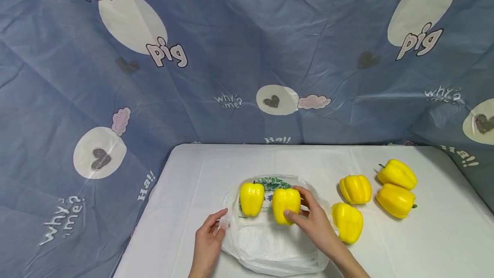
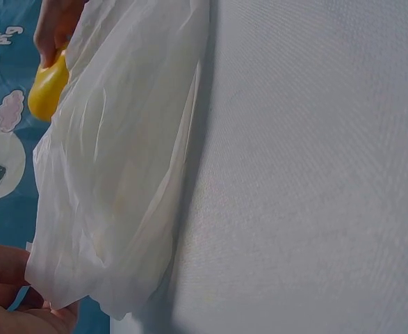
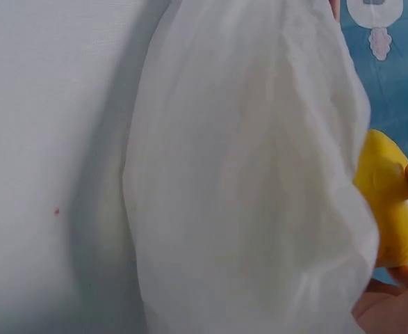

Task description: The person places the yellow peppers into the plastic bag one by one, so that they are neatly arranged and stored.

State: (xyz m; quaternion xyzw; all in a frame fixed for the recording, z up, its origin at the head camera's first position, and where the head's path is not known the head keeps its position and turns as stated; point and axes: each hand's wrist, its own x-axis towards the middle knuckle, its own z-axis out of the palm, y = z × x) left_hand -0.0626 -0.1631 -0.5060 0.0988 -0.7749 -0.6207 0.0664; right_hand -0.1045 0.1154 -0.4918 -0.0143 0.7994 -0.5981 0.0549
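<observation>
A white plastic bag (image 1: 278, 248) with a green leaf print stands open-mouthed near the front of the table. My left hand (image 1: 209, 240) pinches its left rim between thumb and fingers; the left wrist view shows the bag's edge (image 2: 58, 285) in that grip. With thumb and fingers my right hand (image 1: 314, 222) holds a yellow bell pepper (image 1: 286, 205) over the bag's mouth. That same pepper (image 3: 391, 202) shows past the bag's side in the right wrist view. Another yellow bell pepper (image 1: 252, 199) lies in the bag, left of the held one, its stem toward the back.
To the right of the bag lie several more yellow bell peppers; the nearest pepper (image 1: 347, 223) is beside the bag's right rim. A white cloth covers the table (image 1: 200, 170). Behind it hangs a blue printed curtain (image 1: 231, 55).
</observation>
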